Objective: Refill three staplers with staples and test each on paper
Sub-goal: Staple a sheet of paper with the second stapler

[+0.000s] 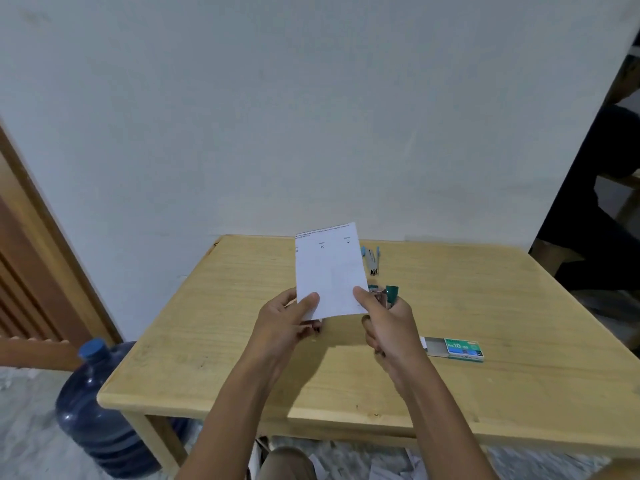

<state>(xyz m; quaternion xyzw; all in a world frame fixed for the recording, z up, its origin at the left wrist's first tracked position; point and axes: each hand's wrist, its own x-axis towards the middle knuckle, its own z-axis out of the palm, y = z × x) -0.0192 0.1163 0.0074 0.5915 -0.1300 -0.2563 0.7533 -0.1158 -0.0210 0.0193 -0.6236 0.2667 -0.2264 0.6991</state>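
Light wood table (242, 341) stands vs. a plain white wall (311, 98); wood door (31, 271) at left, blue water jug (100, 410) on the floor by the table leg. Both hands lift a paper (329, 268) above the table: left hand (291, 320) pinches its lower edge, right hand (388, 323) pinches the corner w/ a teal stapler (389, 296) also in its grasp. A blue stapler (372, 259) lies farther back, staple box (453, 348) at right, tray slid partly out.

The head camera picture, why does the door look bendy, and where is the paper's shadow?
Head view: the wide-angle lens curves edges near the sides, so the door frame leans. The paper casts a soft shadow on the table, under the hands.
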